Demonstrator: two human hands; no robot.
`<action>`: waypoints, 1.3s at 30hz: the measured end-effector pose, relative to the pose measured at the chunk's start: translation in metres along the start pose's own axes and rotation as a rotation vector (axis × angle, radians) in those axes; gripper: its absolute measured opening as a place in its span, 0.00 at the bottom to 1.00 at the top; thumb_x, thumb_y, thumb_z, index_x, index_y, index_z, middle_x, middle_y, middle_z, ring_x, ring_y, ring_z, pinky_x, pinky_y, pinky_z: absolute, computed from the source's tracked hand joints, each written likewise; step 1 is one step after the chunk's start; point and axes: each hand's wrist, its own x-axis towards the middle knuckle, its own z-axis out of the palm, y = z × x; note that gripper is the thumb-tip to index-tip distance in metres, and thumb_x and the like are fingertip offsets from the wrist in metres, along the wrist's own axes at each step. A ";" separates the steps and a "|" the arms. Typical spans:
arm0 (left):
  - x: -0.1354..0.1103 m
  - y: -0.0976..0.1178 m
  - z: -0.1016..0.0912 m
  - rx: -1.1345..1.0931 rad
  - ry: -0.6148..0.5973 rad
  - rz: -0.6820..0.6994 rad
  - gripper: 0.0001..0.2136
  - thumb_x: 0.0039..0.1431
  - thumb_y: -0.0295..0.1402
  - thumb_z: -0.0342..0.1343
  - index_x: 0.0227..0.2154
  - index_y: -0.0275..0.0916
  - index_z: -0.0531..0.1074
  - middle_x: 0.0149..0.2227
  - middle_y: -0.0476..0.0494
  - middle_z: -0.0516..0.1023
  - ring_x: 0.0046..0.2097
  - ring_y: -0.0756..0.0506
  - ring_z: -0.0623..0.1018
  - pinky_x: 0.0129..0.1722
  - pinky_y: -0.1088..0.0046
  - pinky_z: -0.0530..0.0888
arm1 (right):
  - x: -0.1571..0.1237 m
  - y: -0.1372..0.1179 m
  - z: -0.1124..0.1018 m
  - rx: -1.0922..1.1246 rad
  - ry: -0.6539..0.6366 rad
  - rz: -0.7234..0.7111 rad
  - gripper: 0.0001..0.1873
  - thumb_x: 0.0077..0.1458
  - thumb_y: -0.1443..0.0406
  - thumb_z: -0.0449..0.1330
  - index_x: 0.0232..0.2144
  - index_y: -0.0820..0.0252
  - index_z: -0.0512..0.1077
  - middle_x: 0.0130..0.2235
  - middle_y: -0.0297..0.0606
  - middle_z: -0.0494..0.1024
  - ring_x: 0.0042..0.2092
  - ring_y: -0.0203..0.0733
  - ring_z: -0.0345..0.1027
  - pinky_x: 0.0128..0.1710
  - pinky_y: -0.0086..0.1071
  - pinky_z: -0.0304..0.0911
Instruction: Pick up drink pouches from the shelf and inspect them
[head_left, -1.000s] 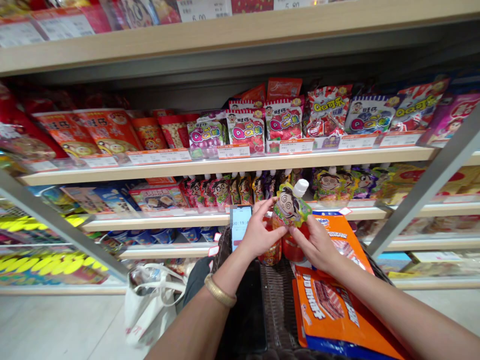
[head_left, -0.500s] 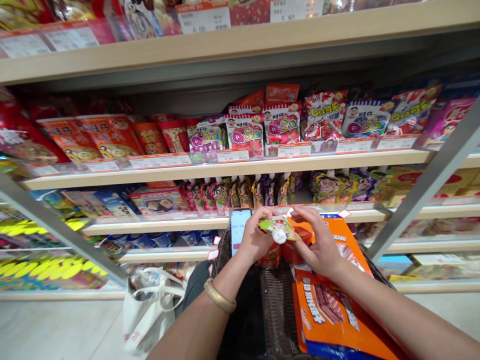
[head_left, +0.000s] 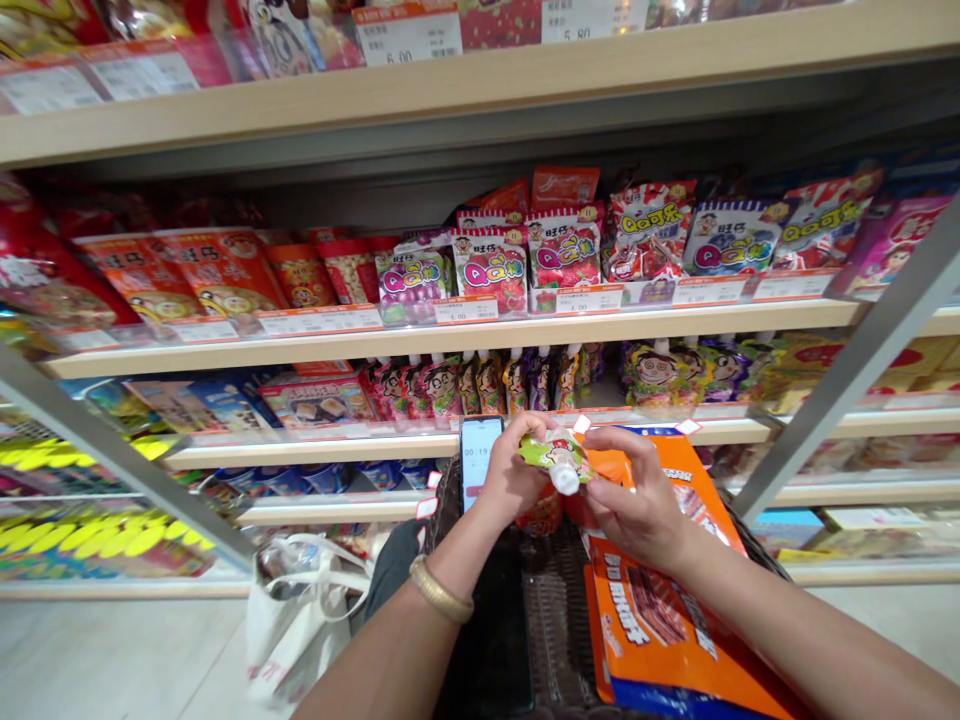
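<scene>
A green spouted pouch (head_left: 551, 455) with a white cap is held above a dark woven basket (head_left: 559, 625), its cap tilted toward me. My left hand (head_left: 517, 470), with a gold bangle at the wrist, is closed around the pouch's left side. At its right edge are the fingertips of my right hand (head_left: 637, 500), seemingly gripping the edge, while the index finger is raised and bent. Below the hands, a red container (head_left: 540, 517) sits in the basket, partly hidden. Large orange snack bags (head_left: 660, 620) lie under my right forearm.
A phone (head_left: 480, 455) showing a timer stands at the basket's left. Similar spouted pouches (head_left: 439, 385) line the shelf ahead, below bags of gummy candy (head_left: 564, 245). A white tote bag (head_left: 289, 620) rests on the floor at left. Slanted metal posts (head_left: 862, 360) frame the shelves.
The pouch has turned slightly, its cap shifting a little down and right. My right hand's fingers have moved a little, and the thumb sits nearer the cap.
</scene>
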 end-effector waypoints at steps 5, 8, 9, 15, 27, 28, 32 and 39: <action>0.000 0.000 0.000 0.027 -0.019 0.005 0.11 0.41 0.31 0.57 0.22 0.40 0.58 0.33 0.48 0.71 0.36 0.46 0.70 0.39 0.72 0.66 | -0.003 0.003 0.001 -0.001 -0.010 -0.047 0.25 0.52 0.77 0.56 0.47 0.43 0.66 0.55 0.37 0.62 0.53 0.44 0.64 0.46 0.41 0.67; -0.001 0.000 -0.001 0.046 -0.024 0.008 0.10 0.42 0.31 0.57 0.22 0.40 0.58 0.34 0.47 0.71 0.37 0.46 0.70 0.39 0.71 0.66 | -0.003 0.003 0.001 0.002 -0.025 -0.043 0.26 0.52 0.77 0.56 0.48 0.43 0.66 0.55 0.37 0.62 0.53 0.44 0.63 0.45 0.40 0.68; -0.001 0.000 -0.001 0.053 -0.026 0.006 0.10 0.42 0.31 0.57 0.22 0.40 0.58 0.34 0.47 0.72 0.37 0.46 0.70 0.40 0.71 0.67 | -0.003 0.002 0.001 0.005 -0.024 -0.042 0.26 0.52 0.77 0.56 0.48 0.42 0.66 0.55 0.37 0.62 0.53 0.44 0.64 0.45 0.40 0.68; 0.000 -0.003 -0.002 0.081 -0.033 0.016 0.11 0.43 0.30 0.57 0.22 0.40 0.57 0.34 0.47 0.71 0.38 0.46 0.71 0.41 0.71 0.68 | 0.000 0.002 0.002 0.042 -0.026 0.023 0.34 0.52 0.76 0.55 0.57 0.44 0.57 0.52 0.41 0.66 0.50 0.45 0.66 0.45 0.42 0.68; 0.003 0.000 -0.004 0.260 -0.216 0.160 0.12 0.51 0.30 0.53 0.40 0.40 0.63 0.45 0.41 0.68 0.48 0.42 0.71 0.50 0.64 0.68 | 0.017 0.022 -0.014 -0.013 -0.167 0.250 0.17 0.54 0.74 0.54 0.45 0.56 0.71 0.37 0.40 0.77 0.39 0.41 0.72 0.37 0.33 0.69; 0.007 0.004 -0.004 0.282 -0.230 0.188 0.12 0.53 0.31 0.53 0.41 0.40 0.63 0.46 0.40 0.68 0.49 0.42 0.70 0.51 0.64 0.68 | 0.021 0.023 -0.018 -0.029 -0.155 0.246 0.17 0.54 0.74 0.54 0.44 0.57 0.72 0.36 0.40 0.77 0.38 0.41 0.72 0.36 0.32 0.68; 0.033 0.020 0.000 0.475 -0.293 0.294 0.16 0.52 0.28 0.54 0.46 0.40 0.64 0.47 0.41 0.67 0.50 0.43 0.69 0.52 0.64 0.68 | 0.040 0.036 -0.039 -0.119 -0.145 0.223 0.14 0.55 0.72 0.54 0.42 0.59 0.74 0.33 0.39 0.76 0.32 0.37 0.71 0.30 0.27 0.66; 0.086 0.030 0.032 0.865 -0.320 0.218 0.17 0.53 0.32 0.57 0.47 0.41 0.72 0.44 0.41 0.72 0.44 0.43 0.75 0.46 0.67 0.72 | 0.038 0.092 -0.059 -0.254 -0.121 0.288 0.14 0.51 0.73 0.56 0.38 0.59 0.76 0.33 0.39 0.78 0.33 0.39 0.72 0.32 0.29 0.66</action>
